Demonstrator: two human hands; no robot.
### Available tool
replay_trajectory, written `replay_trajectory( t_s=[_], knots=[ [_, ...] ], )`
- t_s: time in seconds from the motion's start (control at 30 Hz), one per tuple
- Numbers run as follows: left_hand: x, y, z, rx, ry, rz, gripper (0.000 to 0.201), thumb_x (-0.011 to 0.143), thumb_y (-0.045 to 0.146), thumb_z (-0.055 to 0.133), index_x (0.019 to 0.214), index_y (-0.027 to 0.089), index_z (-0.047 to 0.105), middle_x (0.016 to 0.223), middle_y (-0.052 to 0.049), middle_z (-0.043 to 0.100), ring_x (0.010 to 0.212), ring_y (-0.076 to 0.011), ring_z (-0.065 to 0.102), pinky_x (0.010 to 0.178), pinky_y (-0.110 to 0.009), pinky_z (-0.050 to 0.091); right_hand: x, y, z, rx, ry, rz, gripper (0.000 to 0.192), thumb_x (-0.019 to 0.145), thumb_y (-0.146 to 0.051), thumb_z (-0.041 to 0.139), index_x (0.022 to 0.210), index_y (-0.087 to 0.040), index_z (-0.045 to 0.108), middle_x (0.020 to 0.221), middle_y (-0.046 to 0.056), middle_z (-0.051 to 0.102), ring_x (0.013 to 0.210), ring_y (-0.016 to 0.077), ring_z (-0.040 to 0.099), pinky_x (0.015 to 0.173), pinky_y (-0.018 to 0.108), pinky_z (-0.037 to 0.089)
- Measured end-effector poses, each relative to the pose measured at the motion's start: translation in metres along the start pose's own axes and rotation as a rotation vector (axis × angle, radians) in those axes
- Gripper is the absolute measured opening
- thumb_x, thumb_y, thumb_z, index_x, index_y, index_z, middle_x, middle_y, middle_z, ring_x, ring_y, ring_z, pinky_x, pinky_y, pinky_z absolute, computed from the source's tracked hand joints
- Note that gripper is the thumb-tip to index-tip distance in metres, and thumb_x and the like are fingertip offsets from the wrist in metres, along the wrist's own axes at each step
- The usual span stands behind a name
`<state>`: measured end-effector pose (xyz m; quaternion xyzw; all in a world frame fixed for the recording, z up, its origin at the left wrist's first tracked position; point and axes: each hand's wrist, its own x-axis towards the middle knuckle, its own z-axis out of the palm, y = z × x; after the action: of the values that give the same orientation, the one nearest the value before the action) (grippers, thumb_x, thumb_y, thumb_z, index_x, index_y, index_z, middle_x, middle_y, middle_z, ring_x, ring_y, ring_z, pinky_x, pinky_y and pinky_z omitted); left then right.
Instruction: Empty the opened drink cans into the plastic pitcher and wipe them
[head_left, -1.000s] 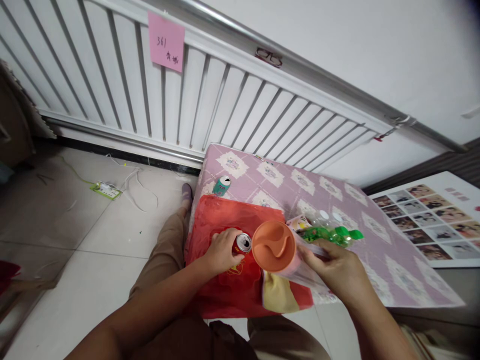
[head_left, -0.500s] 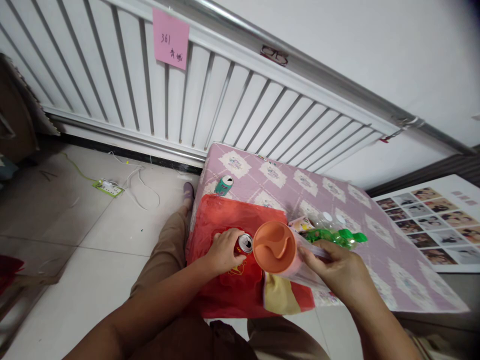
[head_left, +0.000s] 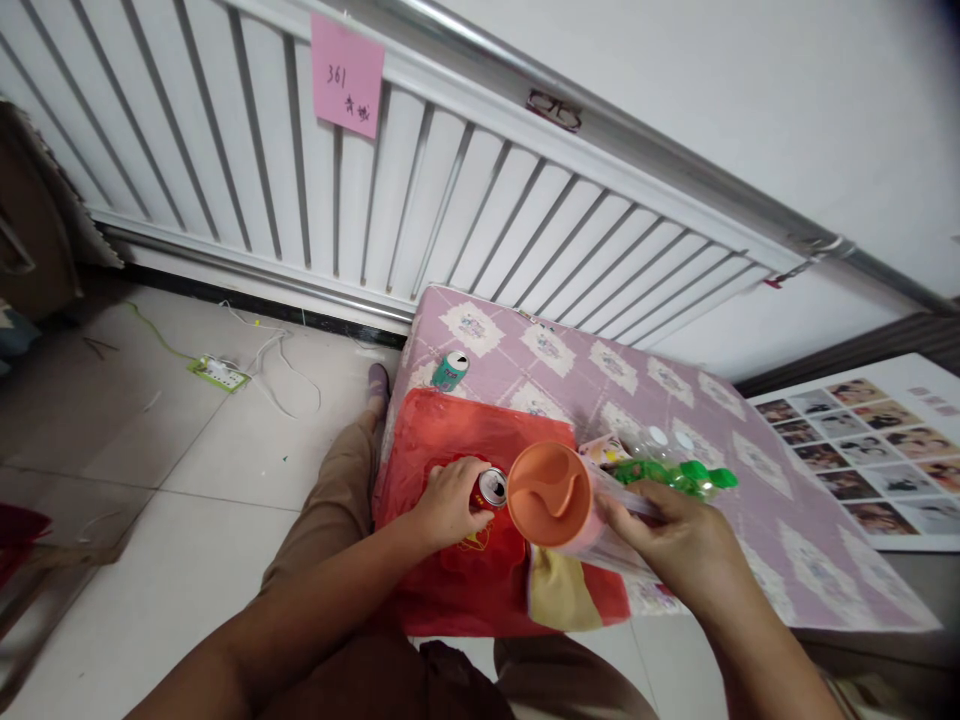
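My left hand (head_left: 452,503) is wrapped round a red drink can (head_left: 492,488), whose top is opened. In my right hand (head_left: 675,535) is a clear pitcher with an orange lid (head_left: 550,495), gripped at its handle side. The pitcher is tilted, its lid facing me and close to the can; I cannot tell whether they touch. Beneath both hands lies a red plastic bag (head_left: 465,425) with a gold print. A yellow cloth (head_left: 562,590) rests on the bag below the pitcher.
A green drink can (head_left: 451,371) stands behind the bag on the flowered tablecloth (head_left: 551,350). Several clear bottles with green labels (head_left: 660,472) lie beyond my right hand. A white radiator (head_left: 390,200) borders the table's back. A photo board (head_left: 892,450) is at the right.
The view has shifted very slightly. Both hands keep their hold on the can and the pitcher, with no clear movement between them.
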<state>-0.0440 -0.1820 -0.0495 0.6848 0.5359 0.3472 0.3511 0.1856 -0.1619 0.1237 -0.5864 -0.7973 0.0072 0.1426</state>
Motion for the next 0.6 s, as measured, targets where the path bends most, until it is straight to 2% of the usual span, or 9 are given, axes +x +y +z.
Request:
replay_trajectory(
  t_s=[0.13, 0.43, 0.6],
  knots=[
    [0.0, 0.001, -0.001, 0.002, -0.005, -0.005, 0.061, 0.073, 0.024, 0.075, 0.128, 0.025, 0.048, 0.135, -0.008, 0.059, 0.124, -0.0301, 0.055, 0.1, -0.047, 0.04, 0.002, -0.002, -0.001, -0.004, 0.005, -0.011, 0.039, 0.078, -0.058, 0.062, 0.068, -0.021, 0.068, 0.057, 0.001, 0.066, 0.046, 0.0127, 0.053, 0.045, 0.025, 0.037],
    [-0.001, 0.004, -0.003, 0.0, -0.002, -0.006, 0.061, 0.073, 0.024, 0.075, 0.128, 0.025, 0.048, 0.134, -0.008, 0.06, 0.123, -0.0305, 0.056, 0.1, -0.048, 0.04, 0.0, -0.012, -0.003, 0.021, 0.029, 0.024, 0.04, 0.078, -0.059, 0.062, 0.064, -0.022, 0.064, 0.051, -0.002, 0.059, 0.046, 0.0128, 0.051, 0.046, 0.026, 0.036],
    [0.0, 0.003, -0.002, 0.003, -0.01, -0.014, 0.063, 0.073, 0.024, 0.076, 0.129, 0.026, 0.047, 0.136, -0.009, 0.059, 0.124, -0.0303, 0.055, 0.103, -0.048, 0.038, 0.002, -0.012, -0.004, 0.014, 0.025, -0.005, 0.041, 0.078, -0.06, 0.061, 0.061, -0.022, 0.061, 0.046, -0.002, 0.055, 0.042, 0.0117, 0.046, 0.043, 0.026, 0.034]
  ],
)
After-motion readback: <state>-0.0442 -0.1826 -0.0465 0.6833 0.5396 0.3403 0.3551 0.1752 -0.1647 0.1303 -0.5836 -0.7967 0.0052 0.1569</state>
